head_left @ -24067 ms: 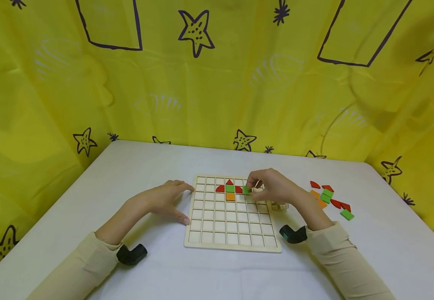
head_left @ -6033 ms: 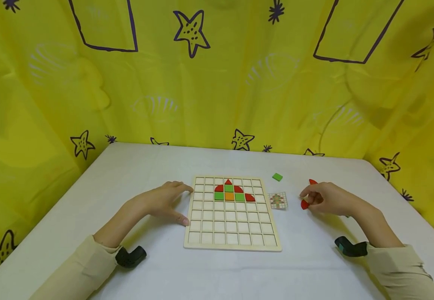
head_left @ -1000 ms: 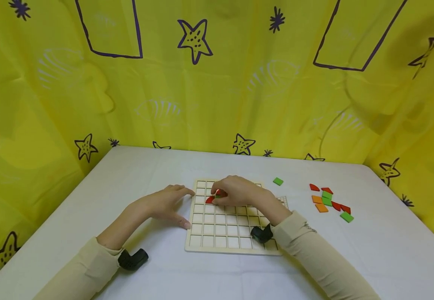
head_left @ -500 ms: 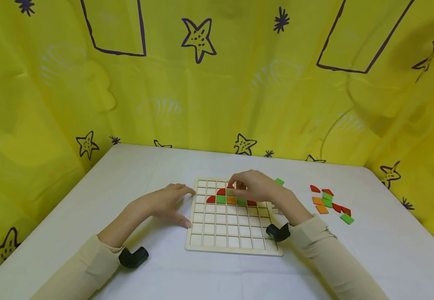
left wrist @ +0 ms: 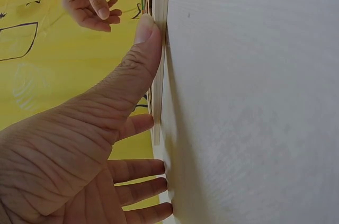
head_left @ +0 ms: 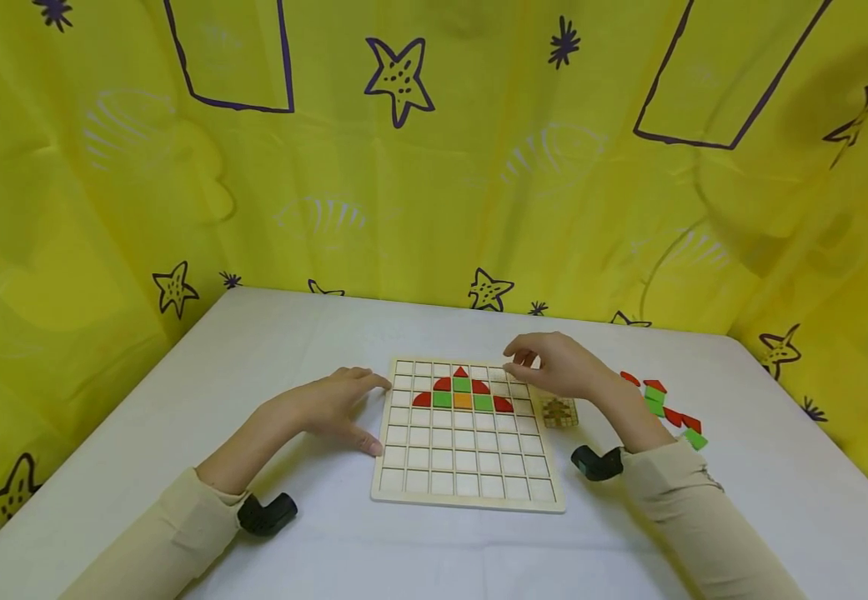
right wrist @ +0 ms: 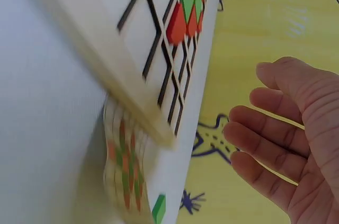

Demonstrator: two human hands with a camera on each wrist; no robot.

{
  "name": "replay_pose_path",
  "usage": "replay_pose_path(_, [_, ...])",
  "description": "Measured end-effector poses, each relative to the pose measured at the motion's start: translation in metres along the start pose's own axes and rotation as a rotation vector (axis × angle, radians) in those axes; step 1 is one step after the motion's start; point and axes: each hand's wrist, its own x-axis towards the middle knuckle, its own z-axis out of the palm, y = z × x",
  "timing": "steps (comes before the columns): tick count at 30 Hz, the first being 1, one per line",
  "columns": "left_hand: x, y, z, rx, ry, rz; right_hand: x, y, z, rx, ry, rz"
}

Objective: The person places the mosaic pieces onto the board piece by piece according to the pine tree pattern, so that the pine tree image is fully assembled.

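Note:
A wooden grid board (head_left: 467,502) lies on the table, bearing a small peaked pattern. A red triangle (head_left: 460,372) tops it, above green squares, an orange square (head_left: 463,401) and red quarter-round tiles at the sides, the leftmost red tile (head_left: 422,400) among them. My left hand (head_left: 324,408) rests at the board's left edge, thumb and index finger touching it and the other fingers loosely extended. Over the far right corner hovers my right hand (head_left: 557,364), fingers loosely bent. In the right wrist view nothing is between its fingers.
Right of the board lies a pattern card (head_left: 559,412), and beyond it a green tile (right wrist: 159,209). Farther right are loose tiles, including a red quarter-round (head_left: 629,378) and a green square (head_left: 694,439), some hidden by my right forearm. A yellow curtain (head_left: 434,192) stands behind.
Over the last second my right hand has left the red tile at the pattern's left end and moved right. Since the earliest frame, green and red tiles have joined the pattern. The left hand stays put.

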Motion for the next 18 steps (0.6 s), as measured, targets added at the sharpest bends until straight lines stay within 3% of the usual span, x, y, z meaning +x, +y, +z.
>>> replay_pose_path(7, [0.001, -0.002, 0.001, 0.001, -0.003, -0.008, -0.014, 0.026, -0.012, -0.027, 0.066, 0.04])
replay_pose_path(18, [0.001, -0.002, 0.001, 0.003, -0.006, -0.012, -0.027, 0.058, -0.01, -0.024, 0.06, 0.087])
